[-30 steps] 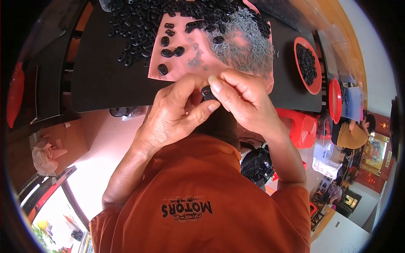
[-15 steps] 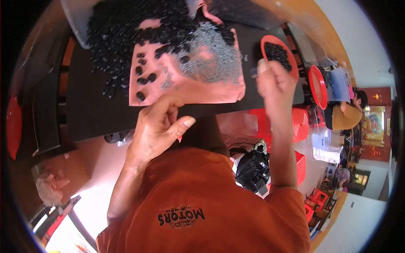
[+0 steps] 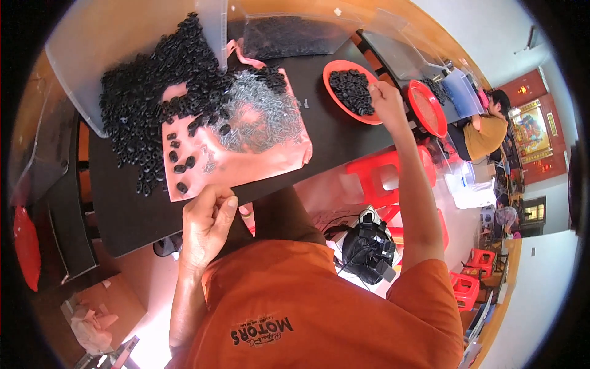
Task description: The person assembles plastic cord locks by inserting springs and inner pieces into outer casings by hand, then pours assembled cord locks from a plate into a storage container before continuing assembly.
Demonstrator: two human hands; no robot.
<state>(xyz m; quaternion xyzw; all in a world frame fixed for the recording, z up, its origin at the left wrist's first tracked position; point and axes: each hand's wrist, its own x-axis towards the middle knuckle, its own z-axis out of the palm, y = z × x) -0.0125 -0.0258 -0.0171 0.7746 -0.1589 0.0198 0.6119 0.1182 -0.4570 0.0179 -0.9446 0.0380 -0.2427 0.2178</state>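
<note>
My left hand (image 3: 209, 224) is at the table's front edge, by the near left corner of a pink cloth (image 3: 246, 175). Its fingers are curled and the thumb presses on them; anything inside is hidden. My right hand (image 3: 388, 103) reaches over the right side of an orange-red plate (image 3: 335, 106), fingers pinched together. What that pinch holds, if anything, I cannot make out. Small black oval plastic pieces (image 3: 353, 92) fill the plate. On the cloth lie a heap of small silver metal pins (image 3: 264, 120) and several loose black pieces (image 3: 179, 168).
A large pile of black pieces (image 3: 147, 92) spills from a clear plastic bin (image 3: 74, 67) at the left. Another clear bin (image 3: 295, 37) stands at the back. Beyond the plate are a red tray (image 3: 428, 111) and a seated person (image 3: 485, 132). Red stools (image 3: 375, 178) stand below the table.
The view has shifted, so the table things appear further left and lower. My right hand has moved from the plate's near left rim to its right side. My left thumb has closed onto the fingers.
</note>
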